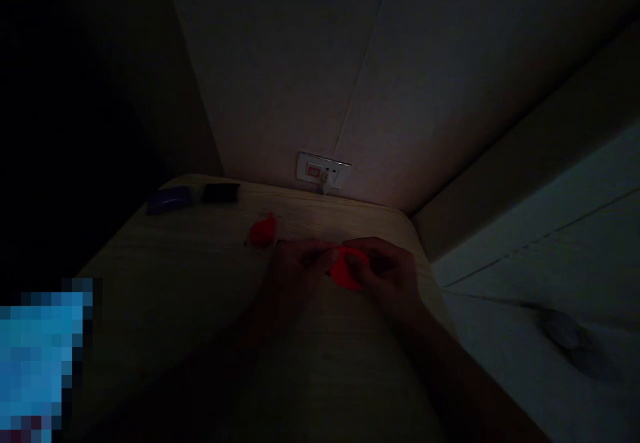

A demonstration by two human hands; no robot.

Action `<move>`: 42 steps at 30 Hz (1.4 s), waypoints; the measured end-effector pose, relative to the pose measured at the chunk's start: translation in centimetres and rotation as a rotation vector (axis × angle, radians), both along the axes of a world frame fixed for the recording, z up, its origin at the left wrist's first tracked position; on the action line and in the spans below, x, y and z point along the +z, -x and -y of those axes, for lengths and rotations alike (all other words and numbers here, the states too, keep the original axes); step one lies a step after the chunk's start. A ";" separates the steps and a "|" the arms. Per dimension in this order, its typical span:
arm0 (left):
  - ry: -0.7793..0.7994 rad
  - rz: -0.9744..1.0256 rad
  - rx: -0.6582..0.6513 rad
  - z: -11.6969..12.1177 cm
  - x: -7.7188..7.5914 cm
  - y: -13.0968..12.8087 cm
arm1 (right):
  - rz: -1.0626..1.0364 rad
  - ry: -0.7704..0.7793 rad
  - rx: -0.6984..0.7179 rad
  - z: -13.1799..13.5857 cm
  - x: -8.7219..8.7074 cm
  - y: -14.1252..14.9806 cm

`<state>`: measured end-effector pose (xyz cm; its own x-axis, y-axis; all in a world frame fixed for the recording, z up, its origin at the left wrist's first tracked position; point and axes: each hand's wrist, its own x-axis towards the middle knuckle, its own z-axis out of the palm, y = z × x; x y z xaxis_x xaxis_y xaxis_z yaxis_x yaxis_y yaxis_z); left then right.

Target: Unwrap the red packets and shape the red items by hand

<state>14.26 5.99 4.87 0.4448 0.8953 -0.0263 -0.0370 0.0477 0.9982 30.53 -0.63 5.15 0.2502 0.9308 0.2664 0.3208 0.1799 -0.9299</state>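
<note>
The light is very dim, so details are hard to make out. A soft-looking, bright red rounded piece [345,274] is held between my two hands, above the wooden table. At its left edge, the fingertips of my left hand [295,273] pinch it near the top. My right hand [393,273] grips it from the right, with the thumb across its face. A small dark spot shows at its lower left edge. Lying on the table left of my hands is a second red piece [263,231], rounded with a narrow tip, and thin dark strands around it.
At the table's [165,256] back left lie a purple object [170,199] and a black object [221,193]. A wall socket [307,168] with a plug [325,181] sits behind the table. Pale panelling [550,263] stands right; a pixelated blue patch covers the lower left.
</note>
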 end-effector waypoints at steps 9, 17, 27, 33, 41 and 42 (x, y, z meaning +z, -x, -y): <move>0.034 0.029 0.052 -0.1 -0.1 0.0 | -0.006 0.006 -0.016 0.0 0.1 0.3; 0.093 0.074 0.020 -0.1 -0.1 -0.1 | -0.028 -0.016 -0.064 0.0 -0.1 0.2; 0.049 0.072 0.019 -0.1 -0.3 -0.1 | 0.021 -0.034 0.035 -0.1 0.2 0.1; 0.064 0.139 -0.030 0.1 -0.1 -0.1 | -0.027 -0.038 -0.028 0.1 0.2 0.4; 0.115 0.156 0.025 0.1 -0.2 -0.2 | -0.051 -0.072 0.019 -0.1 0.3 0.4; 0.125 0.162 0.031 0.0 -0.2 -0.2 | -0.051 -0.067 0.023 -0.1 0.3 0.4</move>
